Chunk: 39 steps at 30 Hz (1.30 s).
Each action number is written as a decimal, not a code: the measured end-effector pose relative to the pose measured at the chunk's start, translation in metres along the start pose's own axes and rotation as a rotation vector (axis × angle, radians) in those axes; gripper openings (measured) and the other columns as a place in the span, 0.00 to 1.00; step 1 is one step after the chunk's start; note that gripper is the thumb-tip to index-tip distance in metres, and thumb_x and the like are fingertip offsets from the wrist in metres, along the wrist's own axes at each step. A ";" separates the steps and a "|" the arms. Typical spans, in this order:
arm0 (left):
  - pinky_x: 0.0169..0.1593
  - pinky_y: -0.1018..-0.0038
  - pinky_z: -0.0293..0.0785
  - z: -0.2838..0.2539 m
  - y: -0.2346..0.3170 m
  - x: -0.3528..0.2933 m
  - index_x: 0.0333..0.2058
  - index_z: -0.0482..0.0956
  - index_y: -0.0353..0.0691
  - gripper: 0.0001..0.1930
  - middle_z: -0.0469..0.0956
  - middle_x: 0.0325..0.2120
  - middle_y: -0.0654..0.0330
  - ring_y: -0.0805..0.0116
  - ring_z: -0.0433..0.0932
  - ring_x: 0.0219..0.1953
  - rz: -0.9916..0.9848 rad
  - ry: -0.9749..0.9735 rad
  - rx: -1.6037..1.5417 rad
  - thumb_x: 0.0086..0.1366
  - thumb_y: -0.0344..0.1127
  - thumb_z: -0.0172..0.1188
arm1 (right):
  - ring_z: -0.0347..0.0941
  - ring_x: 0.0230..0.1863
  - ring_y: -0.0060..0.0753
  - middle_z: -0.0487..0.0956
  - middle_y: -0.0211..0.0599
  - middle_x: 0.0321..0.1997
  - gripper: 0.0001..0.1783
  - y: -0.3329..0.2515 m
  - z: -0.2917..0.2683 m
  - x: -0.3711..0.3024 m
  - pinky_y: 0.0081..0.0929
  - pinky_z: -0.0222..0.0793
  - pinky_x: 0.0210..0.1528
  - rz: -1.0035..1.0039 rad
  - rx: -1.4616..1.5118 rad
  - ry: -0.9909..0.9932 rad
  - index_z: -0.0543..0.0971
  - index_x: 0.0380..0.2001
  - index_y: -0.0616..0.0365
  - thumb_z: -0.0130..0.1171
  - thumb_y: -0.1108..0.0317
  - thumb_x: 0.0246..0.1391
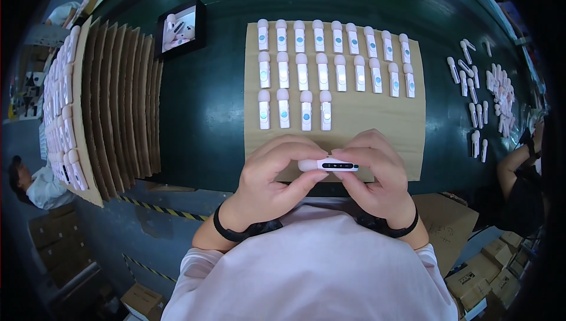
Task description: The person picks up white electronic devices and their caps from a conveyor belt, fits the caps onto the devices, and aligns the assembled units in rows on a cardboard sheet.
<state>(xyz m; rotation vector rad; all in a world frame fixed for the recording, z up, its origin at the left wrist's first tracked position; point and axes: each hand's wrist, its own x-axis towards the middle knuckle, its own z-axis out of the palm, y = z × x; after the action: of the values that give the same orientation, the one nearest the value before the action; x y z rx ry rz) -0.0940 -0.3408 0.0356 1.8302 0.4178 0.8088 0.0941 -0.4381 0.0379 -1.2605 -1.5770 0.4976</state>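
Note:
Between my two hands, close to my body, lies a small white wand massager (340, 166) held sideways. Its rounded pale-pink head points left, and a black strip with small buttons faces up. My left hand (272, 168) pinches the head end between thumb and fingers. The other end is gripped by my right hand (377, 168) in the same way. Just beyond them a flat brown cardboard sheet (371, 123) carries rows of similar massagers (302, 73), heads pointing away from me. Many have a round blue sticker. The nearest row is shorter and sits at the left.
Corrugated cardboard sheets (121, 103) stand stacked at left, with more massagers (65, 114) on the outermost. A black box (200, 23) with several pieces sits at the back. Loose massagers (501, 97) lie at right, near another person's arm (514, 165). Another person (44, 185) is far left.

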 end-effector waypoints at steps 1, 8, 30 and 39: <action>0.48 0.70 0.76 0.001 -0.001 0.001 0.41 0.80 0.30 0.13 0.82 0.38 0.51 0.60 0.81 0.43 -0.022 0.002 -0.009 0.55 0.21 0.66 | 0.74 0.36 0.39 0.80 0.40 0.38 0.19 -0.001 -0.001 0.001 0.33 0.69 0.38 -0.009 0.000 0.008 0.79 0.43 0.63 0.67 0.80 0.44; 0.48 0.68 0.75 0.010 -0.017 0.002 0.42 0.79 0.33 0.14 0.81 0.40 0.52 0.59 0.80 0.43 -0.006 -0.047 -0.047 0.55 0.21 0.65 | 0.74 0.37 0.40 0.80 0.40 0.40 0.18 -0.002 0.003 0.003 0.33 0.69 0.38 -0.049 0.010 0.021 0.79 0.42 0.61 0.66 0.80 0.45; 0.48 0.64 0.74 -0.003 -0.029 -0.020 0.43 0.79 0.41 0.16 0.77 0.43 0.59 0.54 0.76 0.45 -0.115 -0.336 0.485 0.56 0.34 0.69 | 0.76 0.41 0.46 0.78 0.41 0.44 0.14 0.039 -0.008 -0.011 0.37 0.74 0.41 0.054 -0.554 -0.105 0.79 0.39 0.60 0.65 0.79 0.47; 0.50 0.63 0.72 -0.008 -0.031 -0.013 0.43 0.79 0.39 0.16 0.75 0.44 0.59 0.54 0.75 0.46 -0.135 -0.402 0.444 0.57 0.35 0.68 | 0.75 0.43 0.44 0.76 0.40 0.47 0.14 0.043 -0.001 -0.013 0.36 0.74 0.44 0.099 -0.610 -0.164 0.78 0.40 0.59 0.65 0.77 0.48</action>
<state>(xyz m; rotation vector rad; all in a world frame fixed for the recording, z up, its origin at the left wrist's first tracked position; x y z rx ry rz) -0.1067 -0.3313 0.0048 2.2840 0.4772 0.2492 0.1147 -0.4343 -0.0014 -1.7952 -1.8900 0.1802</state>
